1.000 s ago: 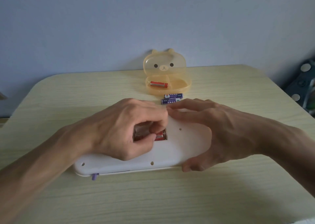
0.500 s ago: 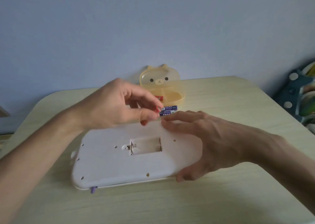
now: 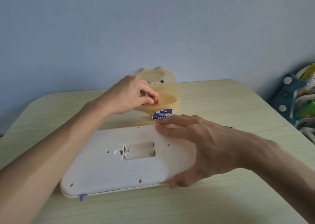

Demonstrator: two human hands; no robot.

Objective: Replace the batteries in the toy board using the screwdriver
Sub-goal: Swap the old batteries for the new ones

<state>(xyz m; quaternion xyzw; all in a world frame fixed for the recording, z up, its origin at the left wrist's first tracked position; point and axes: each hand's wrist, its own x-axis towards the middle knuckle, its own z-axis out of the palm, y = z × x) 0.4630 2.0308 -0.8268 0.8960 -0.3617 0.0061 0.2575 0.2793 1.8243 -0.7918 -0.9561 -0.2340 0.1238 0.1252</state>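
Note:
The white toy board (image 3: pixel 109 171) lies face down on the table. Its battery compartment (image 3: pixel 139 150) is open and holds no batteries; the springs show. My left hand (image 3: pixel 131 94) is over the orange bear-shaped box (image 3: pixel 170 103) behind the board, pinching a red battery (image 3: pixel 156 99) above the box's tray. My right hand (image 3: pixel 201 143) grips the board's right end, fingers on top and thumb under the near edge. Two blue batteries (image 3: pixel 162 114) lie side by side on the table between the box and the board. No screwdriver is visible.
The pale wooden table (image 3: pixel 238 104) has rounded corners and stands against a blue-grey wall. The box's bear-face lid (image 3: pixel 156 79) stands upright behind the tray. A blue shelf with coloured items (image 3: pixel 296 101) sits off the table's right side.
My left hand lifted the red battery out of the compartment and carried it back to the orange box. The compartment now stands without batteries. My right hand stayed on the board.

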